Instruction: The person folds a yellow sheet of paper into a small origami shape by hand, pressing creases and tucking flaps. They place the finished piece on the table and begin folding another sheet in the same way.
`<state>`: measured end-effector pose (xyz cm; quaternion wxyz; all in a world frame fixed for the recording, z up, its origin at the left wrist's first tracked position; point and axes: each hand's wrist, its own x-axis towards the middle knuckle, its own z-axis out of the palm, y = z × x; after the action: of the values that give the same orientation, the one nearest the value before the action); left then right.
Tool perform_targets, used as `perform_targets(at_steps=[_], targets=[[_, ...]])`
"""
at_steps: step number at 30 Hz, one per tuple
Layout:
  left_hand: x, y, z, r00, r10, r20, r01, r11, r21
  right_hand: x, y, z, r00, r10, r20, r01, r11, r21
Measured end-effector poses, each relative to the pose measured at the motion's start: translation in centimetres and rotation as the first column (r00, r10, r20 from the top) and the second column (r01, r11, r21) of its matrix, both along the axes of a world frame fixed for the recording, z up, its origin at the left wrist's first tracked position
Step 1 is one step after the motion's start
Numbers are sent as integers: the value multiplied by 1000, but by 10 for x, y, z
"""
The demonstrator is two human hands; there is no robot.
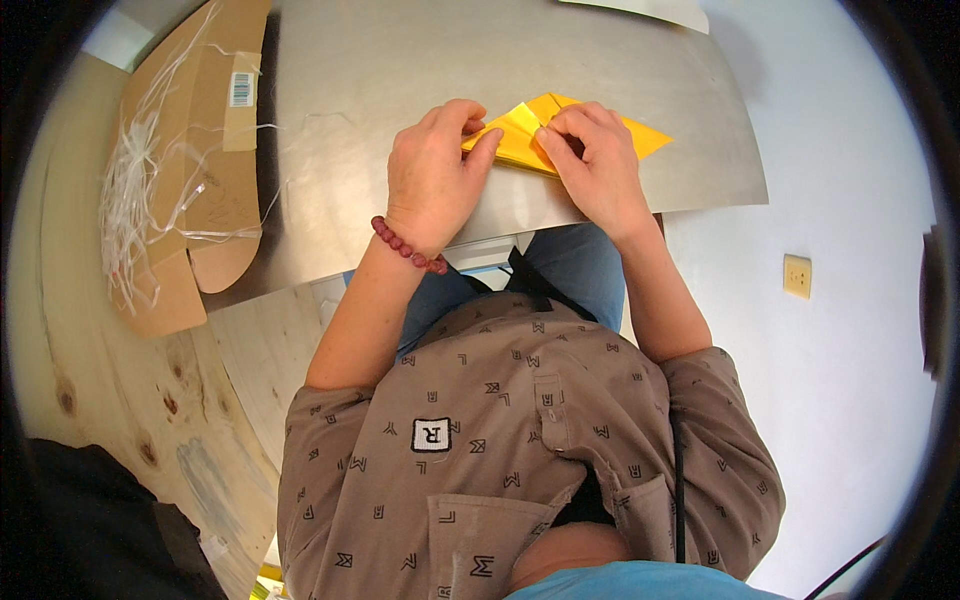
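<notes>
A shiny golden-yellow folded paper (516,124) lies on the metal table near its front edge, with layered creases and a pointed right end. My left hand (436,172) holds its left corner between thumb and curled fingers. My right hand (600,165) is closed on the paper's middle, its thumb and index finger pinching at a fold. Part of the paper is hidden beneath the right fingers. A dark red bead bracelet (400,245) circles my left wrist.
An opened cardboard box (222,150) sits at the table's left, with tangled clear plastic strands (135,165) over it. A white sheet (650,10) lies at the far edge of the metal table (350,70). To the right is a pale wall with an outlet (797,276).
</notes>
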<state>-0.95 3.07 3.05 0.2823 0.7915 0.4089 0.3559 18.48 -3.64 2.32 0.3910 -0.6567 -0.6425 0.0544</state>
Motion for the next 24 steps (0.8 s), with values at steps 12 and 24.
perform_targets(at_steps=[12,24], targets=[[-3,-9,6,999,12,-45,-4,987,161,2,4,-7,1000,-12,16,12,1000,11],[-32,-63,7,890,-214,-403,307,934,182,1,1,-3,1000,-8,-26,7,1000,-24]])
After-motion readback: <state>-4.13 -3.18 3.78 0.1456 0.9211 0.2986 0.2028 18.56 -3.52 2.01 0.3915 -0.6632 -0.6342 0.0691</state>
